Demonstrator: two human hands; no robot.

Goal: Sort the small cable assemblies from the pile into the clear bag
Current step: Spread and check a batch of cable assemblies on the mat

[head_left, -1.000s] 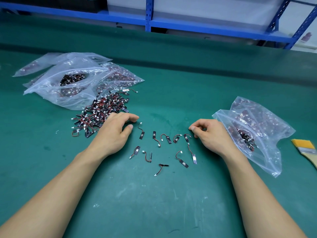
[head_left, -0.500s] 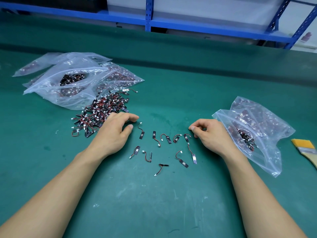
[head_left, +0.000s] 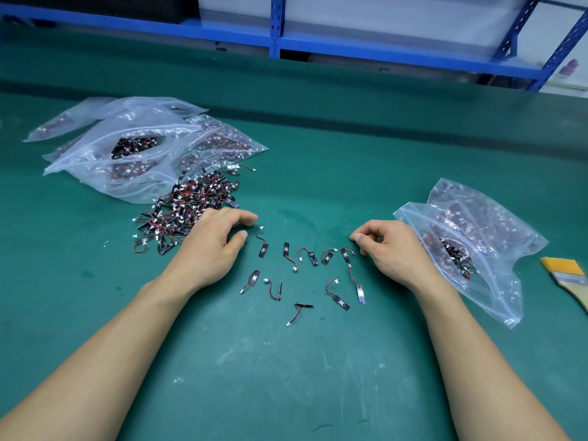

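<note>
A pile of small cable assemblies (head_left: 187,208), black strips with red wires and white plugs, lies left of centre on the green mat. My left hand (head_left: 210,246) rests at the pile's right edge, fingers loosely curled, holding nothing. Several single assemblies (head_left: 310,257) are spread out between my hands. Beside the rightmost of them, my right hand (head_left: 391,249) rests on the mat with curled fingers and nothing visibly in it. Just right of that hand lies the clear bag (head_left: 483,218), its mouth open, with assemblies inside.
Several more clear zip bags (head_left: 143,154) holding assemblies are heaped behind the pile at the left. A yellow-bristled brush (head_left: 569,275) lies at the right edge. Blue shelving (head_left: 318,43) runs along the far side of the green table (head_left: 318,377).
</note>
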